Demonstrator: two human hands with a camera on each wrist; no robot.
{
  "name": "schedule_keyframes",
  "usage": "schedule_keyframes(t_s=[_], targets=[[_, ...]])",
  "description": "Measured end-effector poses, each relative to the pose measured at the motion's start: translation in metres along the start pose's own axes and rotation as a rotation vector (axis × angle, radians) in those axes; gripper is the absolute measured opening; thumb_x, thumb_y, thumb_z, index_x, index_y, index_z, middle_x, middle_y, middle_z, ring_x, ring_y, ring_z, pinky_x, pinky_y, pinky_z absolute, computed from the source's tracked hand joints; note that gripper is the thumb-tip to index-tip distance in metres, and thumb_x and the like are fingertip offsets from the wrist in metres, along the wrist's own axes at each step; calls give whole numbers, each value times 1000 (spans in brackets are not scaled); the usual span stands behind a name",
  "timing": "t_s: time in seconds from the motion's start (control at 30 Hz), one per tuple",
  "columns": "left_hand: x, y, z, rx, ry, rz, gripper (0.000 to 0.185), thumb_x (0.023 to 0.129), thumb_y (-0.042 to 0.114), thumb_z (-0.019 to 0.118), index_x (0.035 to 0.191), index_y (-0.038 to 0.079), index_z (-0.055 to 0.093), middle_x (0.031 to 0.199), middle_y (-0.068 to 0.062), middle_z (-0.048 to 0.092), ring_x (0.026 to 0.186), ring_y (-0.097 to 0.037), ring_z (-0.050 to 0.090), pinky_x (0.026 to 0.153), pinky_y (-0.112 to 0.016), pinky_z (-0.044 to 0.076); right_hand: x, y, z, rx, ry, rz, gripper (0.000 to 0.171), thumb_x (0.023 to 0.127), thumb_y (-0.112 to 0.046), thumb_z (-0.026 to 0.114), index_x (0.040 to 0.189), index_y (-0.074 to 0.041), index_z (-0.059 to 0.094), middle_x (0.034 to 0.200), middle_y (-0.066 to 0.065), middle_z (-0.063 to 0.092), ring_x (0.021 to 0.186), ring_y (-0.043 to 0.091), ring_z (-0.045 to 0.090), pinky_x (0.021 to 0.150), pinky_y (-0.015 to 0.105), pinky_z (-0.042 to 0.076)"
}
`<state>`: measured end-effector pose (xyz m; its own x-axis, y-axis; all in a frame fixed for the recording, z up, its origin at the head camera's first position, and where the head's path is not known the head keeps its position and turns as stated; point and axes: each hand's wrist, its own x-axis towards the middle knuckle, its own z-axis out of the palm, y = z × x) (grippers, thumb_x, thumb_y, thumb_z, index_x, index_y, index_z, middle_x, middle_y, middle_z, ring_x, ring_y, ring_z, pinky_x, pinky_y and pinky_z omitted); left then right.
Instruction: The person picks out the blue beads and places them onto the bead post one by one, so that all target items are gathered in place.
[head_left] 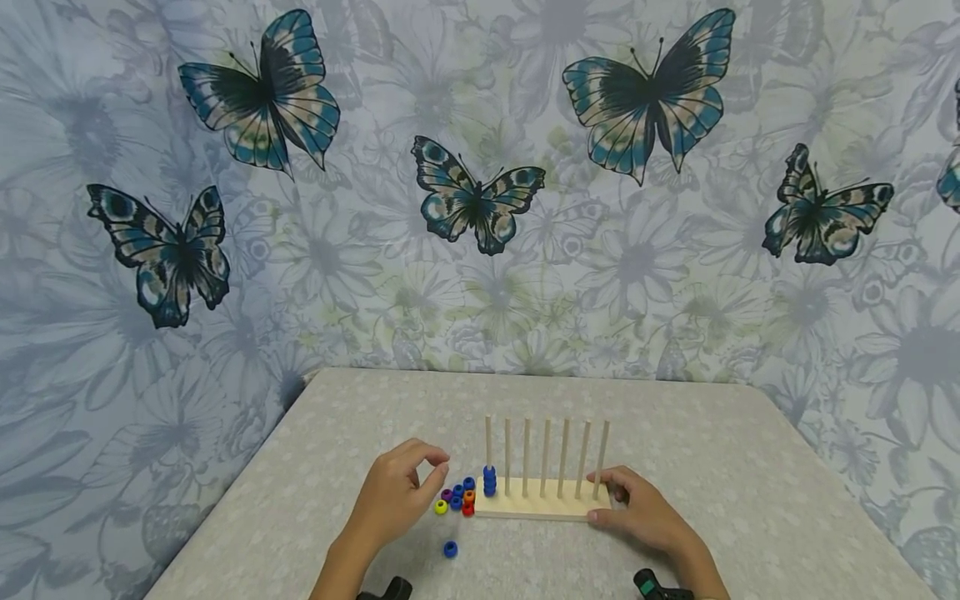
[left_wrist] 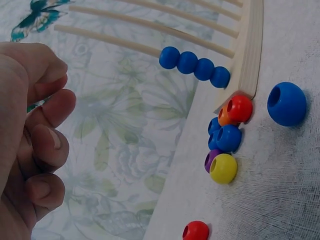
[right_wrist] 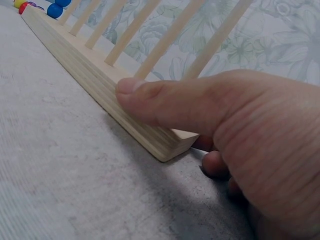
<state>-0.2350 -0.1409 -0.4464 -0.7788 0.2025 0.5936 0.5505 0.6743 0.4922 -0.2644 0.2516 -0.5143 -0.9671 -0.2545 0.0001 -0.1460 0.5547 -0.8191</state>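
Observation:
A wooden peg stand (head_left: 540,510) with a row of upright pegs rests on the table. Several blue beads (head_left: 490,482) are stacked on its leftmost peg. My right hand (head_left: 641,510) grips the stand's right end, thumb (right_wrist: 165,102) along the front edge, other fingers behind. Left of the stand, my left hand (head_left: 393,492) hovers with bent fingers, a gap between thumb and index finger, and nothing held. Between that hand and the stand lies a cluster of loose beads, among them a yellow bead (left_wrist: 223,168), a red bead (left_wrist: 240,108) and several blue ones.
A single blue bead (head_left: 450,549) lies nearer the front, apart from the cluster. Another red bead (left_wrist: 196,231) shows at the bottom of the left wrist view. Behind the pale-covered table (head_left: 675,425) stands a butterfly-patterned wall (head_left: 480,317).

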Motion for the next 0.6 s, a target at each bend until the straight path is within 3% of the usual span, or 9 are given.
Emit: schedule_keyframes(t_s=[0.33, 0.6], targets=[[-3, -3, -2, -30, -175, -123, 4, 92, 28, 73, 95, 27, 74, 82, 24, 64, 54, 0, 48, 52, -21, 45, 4, 0, 1, -12, 15, 27, 55, 76, -40, 85, 125, -24, 67, 116, 0, 62, 96, 18, 46, 83, 30, 41], [-7, -9, 3, -30, -324, -106, 4, 93, 30, 71, 95, 28, 74, 80, 23, 62, 56, 0, 47, 52, -21, 43, 4, 3, 2, -8, 11, 33, 56, 76, -41, 86, 126, -25, 66, 115, 1, 61, 95, 19, 45, 80, 28, 41]])
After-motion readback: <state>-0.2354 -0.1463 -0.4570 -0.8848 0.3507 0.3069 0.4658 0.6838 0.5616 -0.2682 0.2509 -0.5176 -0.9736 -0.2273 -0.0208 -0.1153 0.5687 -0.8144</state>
